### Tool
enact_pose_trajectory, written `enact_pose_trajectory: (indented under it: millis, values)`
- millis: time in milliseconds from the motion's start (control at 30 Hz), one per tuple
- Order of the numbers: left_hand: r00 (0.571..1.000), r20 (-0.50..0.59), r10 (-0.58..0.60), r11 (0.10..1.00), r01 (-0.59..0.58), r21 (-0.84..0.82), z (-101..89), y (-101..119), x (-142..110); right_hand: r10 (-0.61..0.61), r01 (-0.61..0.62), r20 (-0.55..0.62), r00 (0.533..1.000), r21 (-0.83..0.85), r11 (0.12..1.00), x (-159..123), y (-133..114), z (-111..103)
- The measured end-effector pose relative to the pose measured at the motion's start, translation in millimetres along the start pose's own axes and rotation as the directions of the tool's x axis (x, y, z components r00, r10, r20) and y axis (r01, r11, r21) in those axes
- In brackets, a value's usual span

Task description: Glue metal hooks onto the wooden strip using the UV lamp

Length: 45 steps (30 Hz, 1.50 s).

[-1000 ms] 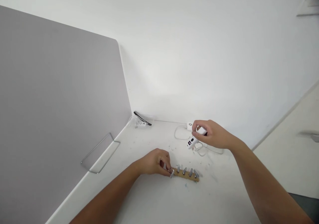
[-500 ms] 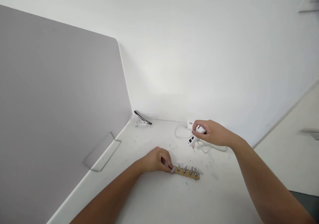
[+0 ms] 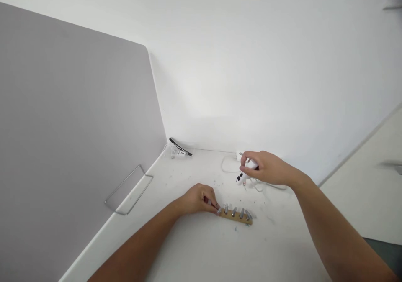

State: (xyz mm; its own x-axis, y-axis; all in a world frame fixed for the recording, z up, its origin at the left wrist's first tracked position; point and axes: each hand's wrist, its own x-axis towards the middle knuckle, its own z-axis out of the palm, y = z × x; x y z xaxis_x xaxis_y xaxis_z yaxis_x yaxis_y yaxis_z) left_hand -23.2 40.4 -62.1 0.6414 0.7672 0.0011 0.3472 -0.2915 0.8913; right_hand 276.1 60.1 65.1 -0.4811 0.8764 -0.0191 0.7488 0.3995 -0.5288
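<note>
- Leave the thin silver wire frame [image 3: 125, 190] at the foot of the tall, flat grey panel [image 3: 78, 119] alone; set far left, well apart from both hands.
- Steady the left hand [image 3: 203, 199] low, with thumb and fingertips clamped on the small silvery piece [image 3: 219, 210] at the left end of the narrow, flat tan strip [image 3: 236, 218]. Cannot tell whether pinching the strip's edge too. Best pressed lightly, to avoid skewing the piece.
- Guard the strip against sliding; lying on the smooth white counter [image 3: 194, 252], just right of the left fingertips and nearer than the right hand [image 3: 265, 167].
- Mind the four glossy grey tapered pieces [image 3: 241, 213] slanting along the strip; probably easy to knock, so best given space from above.
- Grip the slim white handheld device [image 3: 241, 177] firmly in the right hand, clamped around its upper part, tilted down to the left and apart from the strip. Avoid covering its dark panels.
- Beware of snagging the thin white cable [image 3: 276, 187] behind; cannot tell whether joined to the device.
</note>
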Motion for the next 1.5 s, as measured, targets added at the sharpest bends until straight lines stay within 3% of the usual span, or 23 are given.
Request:
enact_pose_trajectory:
  millis: [400, 833, 1500]
  values:
    - [0.997, -0.045, -0.069, 0.997, 0.070, 0.020, 3.3, 3, 1, 0.021, -0.020, 0.009, 1.000, -0.023, 1.000, 1, -4, 0]
    - [0.994, 0.011, -0.108, 0.994, 0.108, 0.003, -1.8, 3, -2, 0.035, -0.035, 0.020, 0.999, -0.012, 0.999, 0, -7, -1]
    - [0.989, -0.007, -0.146, 0.985, 0.146, 0.089, -1.1, 16, -2, 0.036, -0.036, 0.018, 0.999, -0.047, 0.998, 1, -5, -1]
